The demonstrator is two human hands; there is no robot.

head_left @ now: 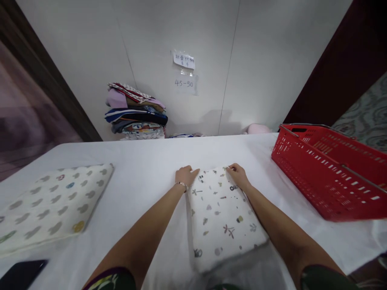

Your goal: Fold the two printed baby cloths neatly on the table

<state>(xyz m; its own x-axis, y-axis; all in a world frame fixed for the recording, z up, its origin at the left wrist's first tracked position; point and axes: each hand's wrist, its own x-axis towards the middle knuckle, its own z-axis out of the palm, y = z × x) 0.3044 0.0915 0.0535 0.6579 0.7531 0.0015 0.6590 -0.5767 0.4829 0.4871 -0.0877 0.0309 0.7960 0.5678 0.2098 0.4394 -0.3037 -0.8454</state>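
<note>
A white cloth with small printed figures, folded into a rectangle, lies on the white-covered table in front of me. At its far left corner, my left hand, with a bracelet on the wrist, has its fingers closed on the edge. My right hand pinches the far right corner of the same cloth. Both forearms run along the sides of the cloth. To the left lies another folded cloth with grey shapes, touched by neither hand.
On the right of the table stands a red basket. A black flat object lies at the near left. Behind the table's far edge is a pile of folded fabrics against the wall, near a pink item.
</note>
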